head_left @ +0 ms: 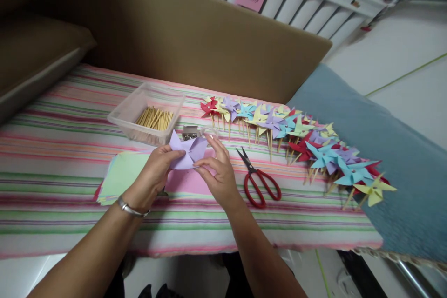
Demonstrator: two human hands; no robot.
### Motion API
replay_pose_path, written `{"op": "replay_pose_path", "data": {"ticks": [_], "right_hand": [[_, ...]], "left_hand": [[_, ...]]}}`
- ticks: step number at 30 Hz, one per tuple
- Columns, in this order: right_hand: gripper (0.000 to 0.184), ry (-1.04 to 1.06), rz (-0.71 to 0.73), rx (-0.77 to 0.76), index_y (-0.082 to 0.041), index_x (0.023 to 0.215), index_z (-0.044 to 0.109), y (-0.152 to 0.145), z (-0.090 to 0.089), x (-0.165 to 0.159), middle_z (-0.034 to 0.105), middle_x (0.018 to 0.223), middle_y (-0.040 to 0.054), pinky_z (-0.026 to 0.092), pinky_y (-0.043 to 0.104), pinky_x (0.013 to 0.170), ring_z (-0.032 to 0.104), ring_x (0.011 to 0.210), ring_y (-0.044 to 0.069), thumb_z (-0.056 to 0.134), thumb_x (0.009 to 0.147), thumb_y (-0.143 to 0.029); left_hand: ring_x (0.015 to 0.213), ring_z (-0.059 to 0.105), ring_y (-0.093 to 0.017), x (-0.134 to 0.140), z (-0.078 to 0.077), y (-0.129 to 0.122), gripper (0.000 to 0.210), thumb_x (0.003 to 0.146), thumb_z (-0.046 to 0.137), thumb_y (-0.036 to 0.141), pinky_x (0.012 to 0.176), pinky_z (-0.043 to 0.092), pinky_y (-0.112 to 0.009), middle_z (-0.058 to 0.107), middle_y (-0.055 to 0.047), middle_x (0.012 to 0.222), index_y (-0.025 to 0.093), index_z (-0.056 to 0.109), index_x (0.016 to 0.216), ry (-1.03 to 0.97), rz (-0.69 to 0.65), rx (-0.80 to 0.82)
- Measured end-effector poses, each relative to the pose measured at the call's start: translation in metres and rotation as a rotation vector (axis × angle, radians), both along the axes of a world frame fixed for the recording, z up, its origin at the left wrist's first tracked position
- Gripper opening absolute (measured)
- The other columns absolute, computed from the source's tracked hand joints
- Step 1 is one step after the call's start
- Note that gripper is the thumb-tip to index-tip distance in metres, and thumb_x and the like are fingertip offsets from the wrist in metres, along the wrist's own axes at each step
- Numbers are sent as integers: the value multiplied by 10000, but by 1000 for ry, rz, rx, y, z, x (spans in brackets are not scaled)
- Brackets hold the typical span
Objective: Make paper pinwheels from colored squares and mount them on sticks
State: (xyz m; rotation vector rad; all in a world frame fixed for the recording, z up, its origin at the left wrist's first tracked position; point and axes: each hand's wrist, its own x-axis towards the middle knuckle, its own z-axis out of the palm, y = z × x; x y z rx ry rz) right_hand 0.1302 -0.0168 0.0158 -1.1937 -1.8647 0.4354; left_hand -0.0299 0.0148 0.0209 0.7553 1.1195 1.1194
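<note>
A purple paper pinwheel (196,150), without a stick in sight, is held up between my two hands. My left hand (161,164) grips it from the left, the thumb pressed near its centre. On the right, my right hand (218,170) pinches the lower right edge between thumb and a finger, its other fingers raised. Under the hands lies a pink sheet (188,183). Just behind the pinwheel stands a small open box (190,133) of small metal pieces, with a clear round container (209,131) beside it.
A clear plastic tub (122,118) holds many wooden sticks (155,118). Coloured paper squares (122,174) are stacked at left. Red-handled scissors (258,179) lie right of my hands. Rows of finished pinwheels (323,154) fill the right side. A brown board (195,42) stands behind.
</note>
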Motion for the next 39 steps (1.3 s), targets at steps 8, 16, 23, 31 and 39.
{"op": "replay_pose_path", "data": {"ticks": [8,16,23,31,39], "right_hand": [[95,58,-72,-95,-208,729,639,1,-3,-4,406,1448,85,212,464,1116,245,1396,228,613,806,-258],[125,50,-159,-161,-201,686,629,2,-7,-5,447,1415,103,236,452,1103,305,1366,247,634,782,-281],[128,55,-183,-181,-196,661,630,4,-7,-5,501,1362,125,257,443,1096,355,1337,249,641,762,-273],[108,55,-227,-241,-194,629,615,4,-4,-5,531,1328,123,276,445,1081,389,1305,254,650,729,-216],[92,53,-233,-300,-194,637,618,3,-1,-6,545,1306,121,289,448,1075,417,1279,258,658,719,-208]], "left_hand": [[551,525,-108,11,-13,-6,146,554,712,198,578,390,-233,648,13,620,139,683,684,1,-48,32],[534,530,-108,14,-13,-6,178,530,743,197,564,390,-232,673,-1,627,139,707,694,-18,-71,7],[486,495,-83,13,-9,-9,122,529,768,201,500,348,-203,626,28,540,153,690,611,-36,-88,-31],[462,472,-75,12,-11,-9,159,532,788,248,482,336,-203,605,22,523,148,685,599,-66,-149,-58],[507,498,-94,11,-15,-7,186,523,777,241,532,364,-217,632,-1,569,133,699,653,-17,-149,-28]]}}
